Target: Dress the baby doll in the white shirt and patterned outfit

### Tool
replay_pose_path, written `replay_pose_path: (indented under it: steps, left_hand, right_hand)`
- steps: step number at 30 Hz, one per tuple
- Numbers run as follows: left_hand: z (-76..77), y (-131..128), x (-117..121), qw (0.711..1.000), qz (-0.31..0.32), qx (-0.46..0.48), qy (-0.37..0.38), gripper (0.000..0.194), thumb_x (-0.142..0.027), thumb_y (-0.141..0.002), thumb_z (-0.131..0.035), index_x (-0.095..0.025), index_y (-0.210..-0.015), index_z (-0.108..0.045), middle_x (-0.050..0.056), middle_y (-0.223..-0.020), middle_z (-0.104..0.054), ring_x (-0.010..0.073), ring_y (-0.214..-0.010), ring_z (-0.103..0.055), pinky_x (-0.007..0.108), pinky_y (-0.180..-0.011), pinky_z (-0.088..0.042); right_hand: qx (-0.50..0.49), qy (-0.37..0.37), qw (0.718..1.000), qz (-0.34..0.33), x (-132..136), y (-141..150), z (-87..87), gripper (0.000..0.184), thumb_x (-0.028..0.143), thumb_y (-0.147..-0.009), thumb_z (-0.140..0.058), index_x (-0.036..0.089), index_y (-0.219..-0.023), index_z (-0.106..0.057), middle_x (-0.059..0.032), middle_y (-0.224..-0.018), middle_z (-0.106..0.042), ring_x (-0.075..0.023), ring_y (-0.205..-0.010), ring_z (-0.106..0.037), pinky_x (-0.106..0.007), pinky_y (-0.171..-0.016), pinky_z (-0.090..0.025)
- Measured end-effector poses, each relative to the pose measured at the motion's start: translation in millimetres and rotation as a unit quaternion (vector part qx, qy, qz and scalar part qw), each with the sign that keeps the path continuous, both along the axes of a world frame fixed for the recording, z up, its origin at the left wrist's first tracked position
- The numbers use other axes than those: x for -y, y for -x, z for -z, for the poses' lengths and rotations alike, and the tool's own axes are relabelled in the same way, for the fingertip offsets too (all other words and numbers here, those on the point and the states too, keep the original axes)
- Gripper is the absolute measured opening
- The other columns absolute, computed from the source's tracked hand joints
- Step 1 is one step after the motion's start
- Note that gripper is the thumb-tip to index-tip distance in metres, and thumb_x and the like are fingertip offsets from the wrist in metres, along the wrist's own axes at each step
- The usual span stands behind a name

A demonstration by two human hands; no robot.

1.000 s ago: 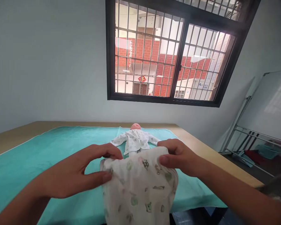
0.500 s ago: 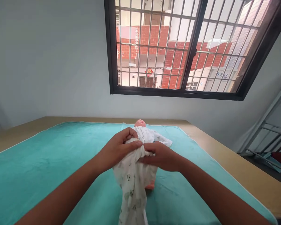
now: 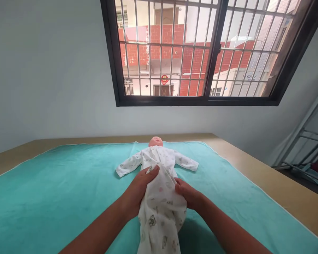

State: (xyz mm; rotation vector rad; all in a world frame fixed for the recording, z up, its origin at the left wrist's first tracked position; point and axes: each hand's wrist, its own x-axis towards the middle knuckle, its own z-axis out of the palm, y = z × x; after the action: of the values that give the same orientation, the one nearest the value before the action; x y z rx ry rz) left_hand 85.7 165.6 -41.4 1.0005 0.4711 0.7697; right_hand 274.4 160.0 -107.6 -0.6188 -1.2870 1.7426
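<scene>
A baby doll [image 3: 156, 141] lies on its back, head toward the wall, wearing a white printed baby romper [image 3: 161, 208]. Both sleeves spread out to the sides. My left hand [image 3: 139, 190] grips the romper's left edge at the waist, thumb on top of the cloth. On the other side, my right hand [image 3: 188, 192] pinches the cloth with its fingers curled under. The lower part of the romper drapes toward me and runs out of the bottom of the view. The doll's legs are hidden by the cloth.
A turquoise blanket [image 3: 69, 190] covers most of a wooden table [image 3: 257, 165]. Behind it rises a pale wall [image 3: 55, 70] with a barred, black-framed window [image 3: 161, 101]. A metal bed frame [image 3: 299, 137] stands at the right.
My hands have moved apart and lower, from gathering the cloth at the middle to holding its two sides. The doll's chest and the left sleeve now show. The orange-pink patch below is covered.
</scene>
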Motion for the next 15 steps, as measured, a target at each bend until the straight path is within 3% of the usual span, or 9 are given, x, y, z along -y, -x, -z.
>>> replay_pose_path:
  steps: [3,5,7,9,11,13,15]
  left_hand:
    - [10.7,-3,-12,1.0,-0.005,-0.022,0.015,0.04,-0.053,-0.084,-0.061,-0.014,-0.093,-0.061,0.003,-0.065,-0.059,0.0133,-0.052,-0.053,0.025,-0.052,-0.043]
    - [12.9,-1,-19,0.998,-0.015,-0.051,0.017,0.043,-0.058,-0.083,-0.059,-0.015,-0.084,-0.06,-0.002,-0.055,-0.051,0.0075,-0.041,-0.038,0.021,-0.043,-0.033]
    - [12.5,2,-23,0.996,0.004,-0.093,-0.005,0.045,-0.061,-0.082,-0.058,-0.016,-0.082,-0.061,-0.004,-0.053,-0.047,0.0057,-0.039,-0.032,0.02,-0.04,-0.025]
    - [11.4,4,-24,0.981,0.071,-0.167,-0.072,0.04,-0.055,-0.076,-0.068,-0.016,-0.084,-0.065,-0.002,-0.06,-0.054,0.0079,-0.046,-0.041,0.02,-0.044,-0.029]
    - [10.7,4,-23,0.949,0.134,-0.244,-0.146,0.033,-0.046,-0.071,-0.076,-0.016,-0.082,-0.069,0.0,-0.07,-0.062,0.0128,-0.06,-0.053,0.022,-0.053,-0.038]
    - [11.0,3,-22,0.941,0.122,-0.268,-0.166,0.028,-0.042,-0.072,-0.075,-0.016,-0.08,-0.07,0.001,-0.074,-0.065,0.0158,-0.067,-0.058,0.024,-0.062,-0.043]
    - [11.8,2,-22,0.969,0.048,-0.209,-0.119,0.031,-0.046,-0.079,-0.068,-0.017,-0.089,-0.07,0.003,-0.077,-0.066,0.0169,-0.069,-0.059,0.027,-0.067,-0.046]
  right_hand:
    - [0.094,0.0,0.99,-0.104,4,-12,-3.7,0.059,0.042,-0.049,-0.089,0.015,-0.098,-0.069,-0.0047,-0.085,-0.07,-0.0223,-0.086,-0.066,-0.032,-0.08,-0.051]
    - [0.112,0.002,0.988,-0.109,6,-14,-6.7,0.054,0.035,-0.054,-0.088,0.016,-0.1,-0.069,-0.0046,-0.089,-0.071,-0.0225,-0.089,-0.065,-0.034,-0.083,-0.051]
    - [0.067,0.014,0.997,-0.026,7,-11,-4.5,0.049,0.042,-0.063,-0.083,0.016,-0.101,-0.068,-0.0063,-0.091,-0.071,-0.0219,-0.086,-0.066,-0.035,-0.08,-0.051]
    - [0.005,0.031,0.994,0.106,6,-4,1.9,0.048,0.05,-0.068,-0.077,0.015,-0.1,-0.068,-0.0077,-0.089,-0.071,-0.021,-0.08,-0.066,-0.033,-0.076,-0.051]
    - [-0.02,0.05,0.98,0.192,4,4,8.0,0.05,0.054,-0.069,-0.075,0.015,-0.1,-0.067,-0.0073,-0.085,-0.07,-0.0206,-0.077,-0.065,-0.032,-0.073,-0.051]
    - [-0.013,0.059,0.975,0.215,2,8,9.9,0.051,0.056,-0.07,-0.074,0.015,-0.1,-0.067,-0.0066,-0.082,-0.07,-0.0206,-0.075,-0.065,-0.032,-0.071,-0.051]
    - [0.006,0.047,0.979,0.2,3,9,6.9,0.055,0.061,-0.072,-0.069,0.015,-0.102,-0.067,-0.0068,-0.082,-0.069,-0.0212,-0.076,-0.065,-0.033,-0.071,-0.051]
